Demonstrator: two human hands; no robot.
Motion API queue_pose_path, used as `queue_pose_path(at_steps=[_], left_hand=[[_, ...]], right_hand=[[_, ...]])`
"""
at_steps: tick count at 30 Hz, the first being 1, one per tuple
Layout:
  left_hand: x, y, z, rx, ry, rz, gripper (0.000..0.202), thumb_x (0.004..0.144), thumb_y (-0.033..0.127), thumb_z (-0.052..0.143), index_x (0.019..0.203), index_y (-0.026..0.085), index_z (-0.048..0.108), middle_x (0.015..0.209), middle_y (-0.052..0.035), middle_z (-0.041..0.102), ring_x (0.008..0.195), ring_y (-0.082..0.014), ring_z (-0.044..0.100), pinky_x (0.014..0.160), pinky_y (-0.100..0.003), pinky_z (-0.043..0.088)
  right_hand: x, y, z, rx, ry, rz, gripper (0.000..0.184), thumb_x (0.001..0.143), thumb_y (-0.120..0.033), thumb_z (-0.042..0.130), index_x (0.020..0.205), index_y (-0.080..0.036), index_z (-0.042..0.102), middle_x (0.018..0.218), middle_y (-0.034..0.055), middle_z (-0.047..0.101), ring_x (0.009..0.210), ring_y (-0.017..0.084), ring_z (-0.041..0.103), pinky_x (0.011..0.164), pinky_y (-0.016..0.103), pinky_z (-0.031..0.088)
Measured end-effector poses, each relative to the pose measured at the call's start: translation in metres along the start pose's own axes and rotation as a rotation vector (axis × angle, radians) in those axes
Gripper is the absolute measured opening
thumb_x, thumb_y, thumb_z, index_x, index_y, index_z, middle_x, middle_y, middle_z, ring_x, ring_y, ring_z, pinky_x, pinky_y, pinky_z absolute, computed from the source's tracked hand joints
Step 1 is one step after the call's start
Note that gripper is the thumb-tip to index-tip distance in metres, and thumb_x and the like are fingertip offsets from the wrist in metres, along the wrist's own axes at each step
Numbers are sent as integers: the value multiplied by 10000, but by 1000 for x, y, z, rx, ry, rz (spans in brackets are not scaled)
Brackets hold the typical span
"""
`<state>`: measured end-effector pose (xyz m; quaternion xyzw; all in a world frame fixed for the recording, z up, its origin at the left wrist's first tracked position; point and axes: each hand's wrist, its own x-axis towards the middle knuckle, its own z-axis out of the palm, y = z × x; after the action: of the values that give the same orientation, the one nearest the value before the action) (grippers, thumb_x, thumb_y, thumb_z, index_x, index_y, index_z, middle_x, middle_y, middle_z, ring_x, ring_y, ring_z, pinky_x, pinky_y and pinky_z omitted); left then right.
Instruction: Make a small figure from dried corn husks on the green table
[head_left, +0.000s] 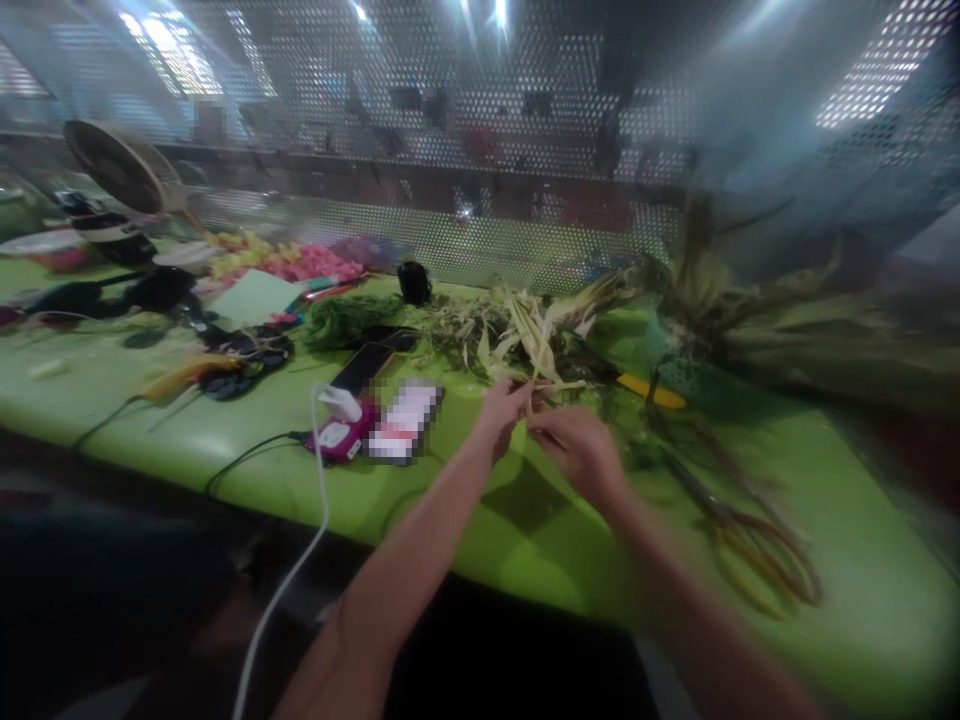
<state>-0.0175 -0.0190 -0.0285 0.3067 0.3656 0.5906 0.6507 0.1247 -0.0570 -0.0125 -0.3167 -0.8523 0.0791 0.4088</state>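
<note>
- Perforated metal screen (480, 150) rises behind a bright green counter (862, 480), with light showing through its holes.
- Pale leaves (537, 335) stand up from the person's hands, just in front of a heap of dry greenery (459, 330) at the middle of the counter.
- Left hand (504, 410): its fingers are pinched together around the base of the pale leaves.
- Right hand (583, 447): its fingers are curled close beside the left ones, near the lower end of the leaves; blur makes it impossible to tell whether they grip anything.
- Right of the hands lie a yellow handle (652, 391) and, nearer the edge, scissors (726, 517) with large loops.
- Left of the hands, a phone with a lit screen (405, 420) lies near a dark phone (365, 366) and a purple socket block (330, 437); a white plug (341, 402) sits on the block.
- Farther back are a green tangle (345, 320), a small black container (414, 283), pink flowers (322, 262) and pale green paper (253, 298).
- Far left, a round fan (124, 165) leans at a tilt.
</note>
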Motion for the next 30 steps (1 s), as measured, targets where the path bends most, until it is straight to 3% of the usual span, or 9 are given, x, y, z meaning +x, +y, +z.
queue_pose_path(at_steps=[4, 9, 13, 16, 20, 23, 26, 30], left_hand=[[-5, 2, 5, 55, -112, 4, 282, 675, 306, 773, 864, 115, 687, 876, -81, 724, 798, -157, 666, 791, -293, 511], [-11, 6, 10, 84, -219, -54, 350, 646, 335, 810, 891, 114, 694, 851, -60, 717, 742, -132, 646, 762, -287, 527], [-14, 7, 10, 94, -259, -71, 351, 684, 338, 790, 932, 112, 686, 910, -80, 716, 778, -145, 667, 761, -293, 541], [-15, 6, 11, 118, -287, -69, 351, 686, 324, 794, 944, 117, 678, 934, -77, 710, 800, -138, 670, 780, -287, 543], [-14, 3, 14, 126, -309, -14, 444, 585, 228, 858, 960, 115, 650, 936, -59, 702, 829, -124, 660, 814, -271, 538], [-11, 1, 13, 140, -225, -4, 371, 603, 250, 845, 858, 112, 614, 842, -39, 691, 724, -112, 654, 769, -288, 554], [-7, -1, 9, 146, -134, 5, 311, 648, 268, 811, 813, 116, 595, 771, -27, 684, 629, -97, 638, 733, -289, 560], [-3, -1, 5, 197, -32, 30, 263, 671, 252, 779, 801, 119, 593, 719, -28, 682, 583, -97, 624, 692, -281, 556]], right_hand=[[3, 6, -5, 264, 146, 268, 90, 846, -291, 656, 886, -230, 711, 893, 28, 746, 787, 185, 681, 731, 305, 511], [8, 18, -14, 239, 352, 461, 98, 779, -303, 696, 804, -208, 709, 815, 38, 712, 780, 195, 659, 731, 327, 509], [10, 22, -17, 303, 401, 594, 132, 740, -322, 704, 773, -196, 685, 723, 29, 677, 650, 179, 626, 641, 316, 500], [10, 21, -16, 370, 397, 642, 159, 734, -339, 699, 787, -191, 677, 701, 26, 673, 611, 170, 610, 610, 305, 491], [10, 21, -15, 404, 379, 661, 167, 732, -342, 694, 772, -182, 669, 741, 30, 683, 672, 170, 615, 641, 295, 483], [10, 26, -15, 395, 313, 667, 193, 737, -365, 685, 787, -180, 658, 744, 26, 680, 680, 169, 606, 641, 287, 473], [7, 33, -16, 338, 182, 651, 283, 752, -411, 677, 914, -181, 652, 762, 20, 680, 664, 164, 595, 633, 283, 462], [5, 35, -18, 228, 52, 596, 364, 751, -340, 678, 1077, -191, 617, 715, -13, 647, 638, 149, 581, 616, 265, 428]])
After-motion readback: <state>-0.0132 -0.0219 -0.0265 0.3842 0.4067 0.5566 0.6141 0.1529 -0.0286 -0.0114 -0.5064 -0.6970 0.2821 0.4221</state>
